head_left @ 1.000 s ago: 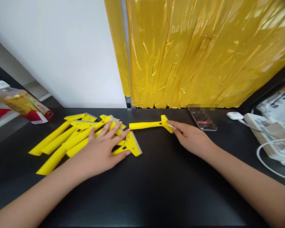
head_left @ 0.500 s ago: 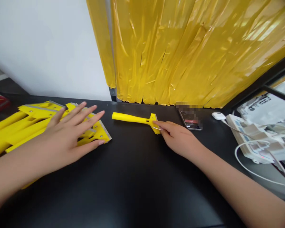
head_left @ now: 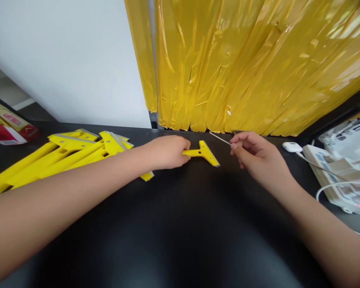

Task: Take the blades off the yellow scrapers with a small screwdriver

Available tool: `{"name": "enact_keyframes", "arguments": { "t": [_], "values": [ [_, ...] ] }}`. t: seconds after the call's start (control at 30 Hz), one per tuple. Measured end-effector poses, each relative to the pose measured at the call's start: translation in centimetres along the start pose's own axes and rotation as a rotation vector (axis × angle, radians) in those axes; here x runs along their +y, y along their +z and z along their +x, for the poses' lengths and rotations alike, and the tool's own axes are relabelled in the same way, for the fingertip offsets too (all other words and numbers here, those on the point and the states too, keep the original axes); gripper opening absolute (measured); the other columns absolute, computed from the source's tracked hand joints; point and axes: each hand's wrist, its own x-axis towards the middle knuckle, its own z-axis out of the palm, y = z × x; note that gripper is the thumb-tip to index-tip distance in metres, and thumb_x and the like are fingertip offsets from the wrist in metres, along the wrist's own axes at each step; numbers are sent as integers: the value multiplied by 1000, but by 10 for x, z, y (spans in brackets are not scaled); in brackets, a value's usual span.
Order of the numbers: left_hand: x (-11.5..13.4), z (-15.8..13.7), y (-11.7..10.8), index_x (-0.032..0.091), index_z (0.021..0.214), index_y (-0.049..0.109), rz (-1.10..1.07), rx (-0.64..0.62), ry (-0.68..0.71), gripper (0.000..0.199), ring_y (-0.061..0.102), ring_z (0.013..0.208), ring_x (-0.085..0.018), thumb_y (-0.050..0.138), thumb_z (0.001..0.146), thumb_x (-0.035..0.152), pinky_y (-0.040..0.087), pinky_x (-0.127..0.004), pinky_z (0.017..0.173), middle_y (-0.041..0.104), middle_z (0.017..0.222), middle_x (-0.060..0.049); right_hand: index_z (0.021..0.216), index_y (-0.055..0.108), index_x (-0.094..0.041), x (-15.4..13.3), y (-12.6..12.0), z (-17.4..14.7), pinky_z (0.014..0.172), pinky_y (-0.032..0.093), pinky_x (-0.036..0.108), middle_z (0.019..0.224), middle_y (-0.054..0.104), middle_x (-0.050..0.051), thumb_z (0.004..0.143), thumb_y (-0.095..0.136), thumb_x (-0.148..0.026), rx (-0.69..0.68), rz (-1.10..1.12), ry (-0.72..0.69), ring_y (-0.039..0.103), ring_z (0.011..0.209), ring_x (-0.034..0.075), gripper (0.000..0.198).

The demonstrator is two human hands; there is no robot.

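My left hand (head_left: 171, 152) is wrapped round the handle of a yellow scraper (head_left: 208, 153). Its T-shaped head points right, with a metal blade edge along the far side. Most of the handle is hidden in the fist. Between the thumb and fingers of my right hand (head_left: 255, 154) is a thin metal rod (head_left: 220, 138), its free end pointing up and left, just above the scraper's head without touching it. A pile of yellow scrapers (head_left: 69, 145) lies to the left, partly covered by my left forearm.
Everything rests on a black table (head_left: 180, 232). Yellow plastic film (head_left: 216, 72) hangs behind, beside a white panel (head_left: 87, 68). To the right are a white power strip (head_left: 330, 172) with cables and a white charger (head_left: 292, 147). A red-and-yellow box (head_left: 12, 124) stands at the far left.
My left hand has moved right from over the pile and closed on the single scraper's handle. My right hand has lifted away from the scraper's head with the rod, now covering the phone.
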Motion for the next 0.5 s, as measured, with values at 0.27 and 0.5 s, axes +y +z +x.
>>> {"name": "enact_keyframes", "arguments": {
  "t": [0.27,0.5],
  "values": [
    [31,-80,37,29,146,46,-1088,-178,-347,51,53,45,-11,54,104,56,45,-21,42,69,81,4,106,81,-24,-40,-4,-22,67,51,31,84,68,2,96,77,-32,87,497,-60,62,74,16,14],
    [26,-104,54,27,135,55,-1683,-187,-403,41,64,52,-11,72,98,34,54,-21,47,75,103,-3,105,77,-34,-56,-1,-60,62,50,31,92,75,1,96,77,-37,220,-46,-205,68,75,17,10]
  ]
}}
